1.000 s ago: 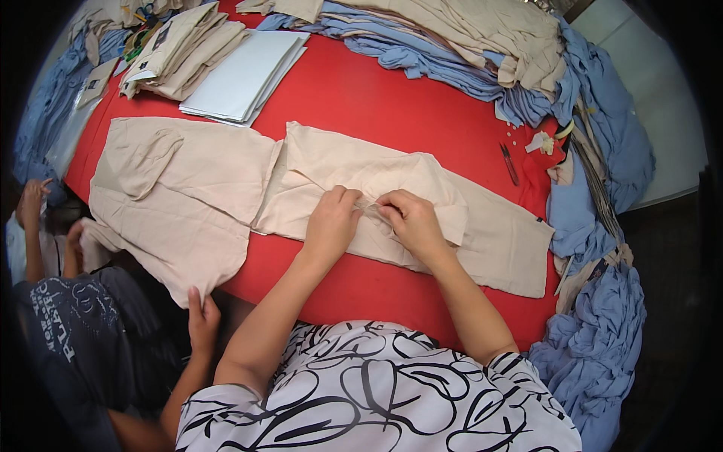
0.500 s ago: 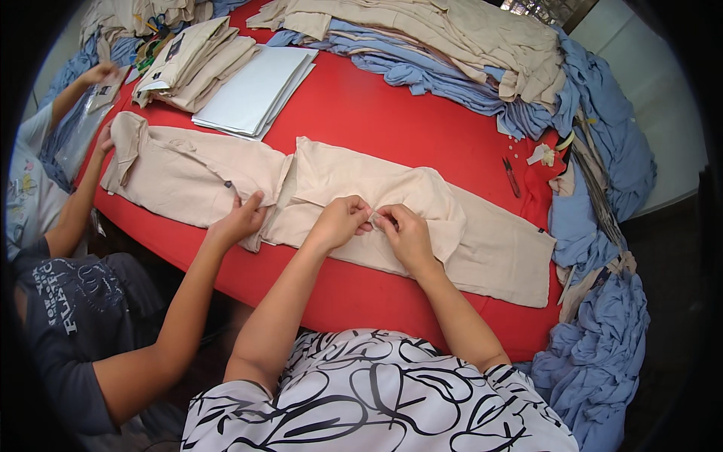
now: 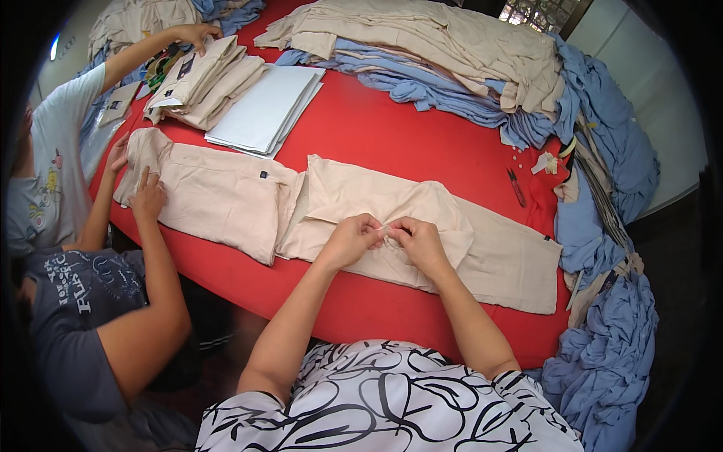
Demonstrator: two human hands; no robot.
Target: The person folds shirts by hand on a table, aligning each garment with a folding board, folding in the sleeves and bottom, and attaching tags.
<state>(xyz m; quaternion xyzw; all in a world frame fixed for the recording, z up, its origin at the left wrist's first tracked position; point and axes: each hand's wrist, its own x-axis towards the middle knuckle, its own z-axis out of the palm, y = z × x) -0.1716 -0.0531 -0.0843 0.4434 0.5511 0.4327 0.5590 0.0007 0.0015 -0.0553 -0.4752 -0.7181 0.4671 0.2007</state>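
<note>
I count two hands of my own, one left hand [image 3: 352, 239] and one right hand [image 3: 417, 247]. There are two co-workers, one in a white T-shirt [image 3: 71, 139] and one in a dark top [image 3: 79, 301], showing three co-workers' hands [image 3: 148, 199] between them. I see one red-covered table [image 3: 354, 124], one pair of thread snips [image 3: 516, 187], one stack of white sheets [image 3: 260, 107] and one stack of folded beige garments [image 3: 205, 79]; I cannot count either stack's layers. Two spreads of beige cloth [image 3: 218, 188] lie out flat.

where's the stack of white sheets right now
The stack of white sheets lies upper left in the head view, on the red table, just right of the folded beige garments.
</note>
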